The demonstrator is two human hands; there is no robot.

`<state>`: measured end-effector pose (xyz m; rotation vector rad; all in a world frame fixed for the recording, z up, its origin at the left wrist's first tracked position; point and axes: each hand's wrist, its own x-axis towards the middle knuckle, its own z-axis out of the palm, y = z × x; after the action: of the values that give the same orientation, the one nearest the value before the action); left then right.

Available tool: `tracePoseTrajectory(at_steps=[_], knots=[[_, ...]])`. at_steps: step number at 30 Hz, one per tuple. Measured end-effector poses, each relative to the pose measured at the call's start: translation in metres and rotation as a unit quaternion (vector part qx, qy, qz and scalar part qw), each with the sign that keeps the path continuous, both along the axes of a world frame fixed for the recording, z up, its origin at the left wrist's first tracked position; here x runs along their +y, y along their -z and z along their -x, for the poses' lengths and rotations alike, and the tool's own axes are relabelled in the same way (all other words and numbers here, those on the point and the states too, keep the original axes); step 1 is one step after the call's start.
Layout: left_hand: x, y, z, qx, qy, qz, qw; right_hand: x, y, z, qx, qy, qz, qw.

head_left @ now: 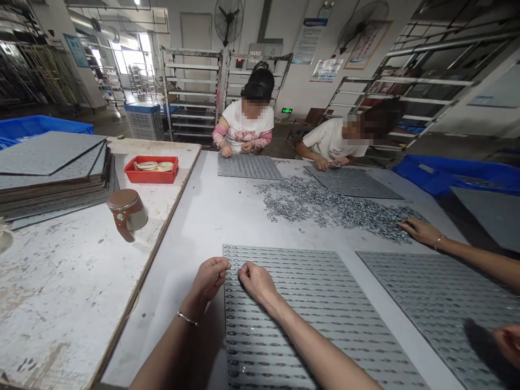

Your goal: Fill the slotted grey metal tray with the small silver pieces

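A flat grey board [300,314] lies before me, covered in rows of small glossy dark pieces shaped like pointed ovals. At its far left corner, my left hand [210,277] is closed in a pinch by the board's edge. Whatever its fingertips hold is too small to make out. Just to the right, my right hand [258,281] rests over the upper rows with thumb and fingers pressed together. Its fingertips hide any piece they may hold. Beyond the board spreads a loose pile of similar small shiny pieces [349,208] on the white table [211,211].
On the right, a co-worker's hand [420,230] reaches into the pile beside another board [439,298]. Two people sit opposite with boards. To the left stand a brown mug [125,208], a red tray [152,176] and stacked boards [52,184]. A blue bin [459,173] is at right.
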<state>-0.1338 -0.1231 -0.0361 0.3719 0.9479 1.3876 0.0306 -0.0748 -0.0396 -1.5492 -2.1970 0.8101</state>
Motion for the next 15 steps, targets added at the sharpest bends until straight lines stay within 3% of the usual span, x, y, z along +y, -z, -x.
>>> tracePoseTrajectory(at_steps=[4, 10, 15], knots=[[-0.002, 0.000, -0.003, 0.014, 0.034, 0.000, 0.999, 0.000, -0.007, -0.004, 0.005, -0.009, -0.013, 1.000], [-0.004, -0.003, -0.007, 0.026, 0.086, -0.001, 0.996, -0.013, -0.019, -0.012, 0.230, -0.041, 0.045, 0.971], [-0.008, -0.007, -0.012, 0.007, 0.114, 0.005, 0.993, -0.019, -0.024, -0.011, 0.294, -0.065, 0.082, 0.950]])
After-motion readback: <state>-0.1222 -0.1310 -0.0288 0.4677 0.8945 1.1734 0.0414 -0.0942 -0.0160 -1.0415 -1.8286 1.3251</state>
